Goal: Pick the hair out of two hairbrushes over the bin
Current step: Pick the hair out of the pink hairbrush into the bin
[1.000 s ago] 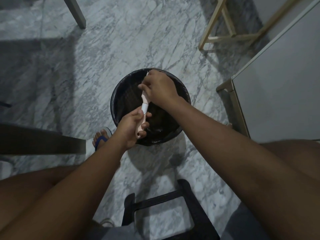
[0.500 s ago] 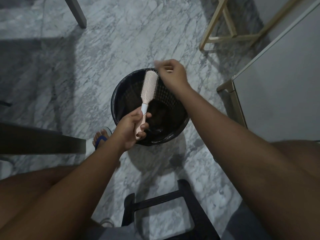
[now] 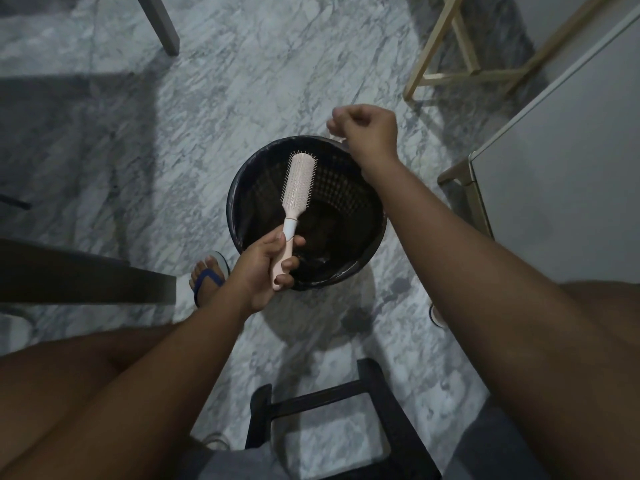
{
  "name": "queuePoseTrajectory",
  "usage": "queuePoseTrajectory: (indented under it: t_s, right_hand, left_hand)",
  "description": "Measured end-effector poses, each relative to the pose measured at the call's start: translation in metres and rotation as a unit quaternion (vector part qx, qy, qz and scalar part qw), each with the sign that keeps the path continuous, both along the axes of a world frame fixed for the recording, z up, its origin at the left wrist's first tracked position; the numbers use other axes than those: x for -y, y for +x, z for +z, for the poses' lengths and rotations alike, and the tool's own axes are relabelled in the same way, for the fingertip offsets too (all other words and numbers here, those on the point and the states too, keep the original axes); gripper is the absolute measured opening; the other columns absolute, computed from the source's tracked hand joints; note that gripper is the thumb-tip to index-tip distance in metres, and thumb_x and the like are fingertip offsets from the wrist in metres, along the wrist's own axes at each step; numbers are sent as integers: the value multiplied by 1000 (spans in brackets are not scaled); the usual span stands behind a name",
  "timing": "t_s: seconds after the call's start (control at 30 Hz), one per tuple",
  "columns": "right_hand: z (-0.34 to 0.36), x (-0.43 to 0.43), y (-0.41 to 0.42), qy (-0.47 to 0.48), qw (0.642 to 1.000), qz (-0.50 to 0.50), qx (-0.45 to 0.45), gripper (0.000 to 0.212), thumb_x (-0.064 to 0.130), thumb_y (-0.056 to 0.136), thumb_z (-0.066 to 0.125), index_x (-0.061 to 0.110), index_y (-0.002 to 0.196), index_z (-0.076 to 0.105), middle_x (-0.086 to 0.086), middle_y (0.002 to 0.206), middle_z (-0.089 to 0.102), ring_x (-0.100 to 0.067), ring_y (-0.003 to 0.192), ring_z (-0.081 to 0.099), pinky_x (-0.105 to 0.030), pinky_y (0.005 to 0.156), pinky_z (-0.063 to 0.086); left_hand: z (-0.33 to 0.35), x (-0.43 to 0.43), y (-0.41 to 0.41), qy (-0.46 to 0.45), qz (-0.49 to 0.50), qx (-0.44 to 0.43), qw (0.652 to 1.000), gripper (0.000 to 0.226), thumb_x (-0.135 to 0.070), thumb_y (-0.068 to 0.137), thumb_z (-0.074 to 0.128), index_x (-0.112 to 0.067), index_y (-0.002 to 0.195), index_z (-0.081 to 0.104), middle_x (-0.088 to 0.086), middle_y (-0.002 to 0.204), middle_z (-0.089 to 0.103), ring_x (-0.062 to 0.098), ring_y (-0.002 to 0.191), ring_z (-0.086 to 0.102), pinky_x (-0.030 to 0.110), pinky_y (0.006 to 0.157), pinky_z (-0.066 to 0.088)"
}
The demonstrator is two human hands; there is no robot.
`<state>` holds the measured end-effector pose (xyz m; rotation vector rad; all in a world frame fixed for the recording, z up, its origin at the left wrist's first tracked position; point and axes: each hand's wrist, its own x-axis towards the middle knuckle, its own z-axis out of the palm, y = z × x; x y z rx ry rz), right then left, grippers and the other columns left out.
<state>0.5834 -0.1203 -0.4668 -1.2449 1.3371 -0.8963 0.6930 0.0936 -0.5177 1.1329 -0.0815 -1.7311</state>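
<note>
A pink hairbrush point(image 3: 298, 188) with pale bristles and a white collar is held over the round black bin point(image 3: 375, 237). My left hand point(image 3: 268, 268) grips its handle at the bin's near rim, with the bristled head pointing up and away. My right hand point(image 3: 369, 131) hovers above the bin's far rim, fingers pinched together; whether hair is between them is too faint to tell. Dark clumps lie at the bottom of the bin. A second hairbrush is not in view.
The bin stands on a grey marble floor point(image 3: 242, 81). A white table point(image 3: 571, 174) with a pale wooden frame is at the right, a dark bench edge point(image 3: 86, 275) at the left, a black stool point(image 3: 332, 410) below. My foot in a blue sandal point(image 3: 207, 275) rests beside the bin.
My right hand has lifted off the brush head and pulled up and to the right, past the bin's far rim. The brush head is now uncovered. My left hand has held still.
</note>
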Motion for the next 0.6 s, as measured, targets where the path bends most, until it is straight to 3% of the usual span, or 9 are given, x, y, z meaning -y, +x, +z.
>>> queuePoseTrajectory:
  t_s: [0.07,0.17,0.27,0.37,0.4,0.47,0.53,0.6]
  right_hand:
    - [-8,-4,-1,-6,996,60,-68,16,24,89,72,9,93,73,2,79,75,-6,75,72,-29,83,60]
    - [-14,-16,5,-16,964,188,-188,45,52,80,75,16,107,75,6,91,73,-5,87,69,-24,82,55]
    - [-6,-15,10,-79,946,190,-251,27,43,82,75,17,88,80,0,86,76,-11,86,70,-27,80,56]
    - [0,-11,16,-89,944,171,-269,26,38,87,72,14,80,80,-1,79,76,-10,82,70,-25,76,54]
    - [3,-10,18,-73,957,148,-239,27,38,88,71,13,80,80,-1,78,77,-9,82,71,-25,78,55]
    - [11,-5,20,24,995,68,-74,26,31,91,70,10,78,77,-3,78,77,-12,79,74,-28,79,59]
    - [21,3,16,132,986,9,98,24,26,96,65,8,80,69,-5,78,75,-14,68,74,-25,64,58]
    - [18,7,9,161,980,-26,119,23,25,99,60,11,81,64,-2,72,70,-8,56,66,-21,52,50]
  left_hand:
    - [2,1,3,3,-12,25,1000,39,-16,104,37,-15,142,48,1,90,62,8,54,40,16,36,27]
    - [6,6,2,4,-33,64,997,38,-15,105,38,-17,141,51,2,92,63,9,55,41,18,38,27]
    - [9,8,-1,-2,-43,74,996,39,-16,105,39,-18,142,51,2,93,63,9,56,40,18,39,28]
    - [15,10,-3,-10,-35,52,998,38,-16,105,37,-18,141,51,1,91,63,9,55,40,17,38,26]
    - [17,11,-4,-14,-33,40,999,38,-16,105,37,-18,140,50,1,91,63,8,54,40,17,38,26]
    - [19,12,-7,-22,-33,19,999,38,-15,104,36,-17,140,50,1,91,61,8,53,39,16,38,23]
    - [19,10,-7,-29,-26,2,999,38,-16,104,35,-16,139,50,1,92,60,8,53,39,16,39,21]
    - [19,7,-4,-36,-22,-19,999,37,-17,103,36,-17,137,51,1,92,59,7,53,39,16,39,21]
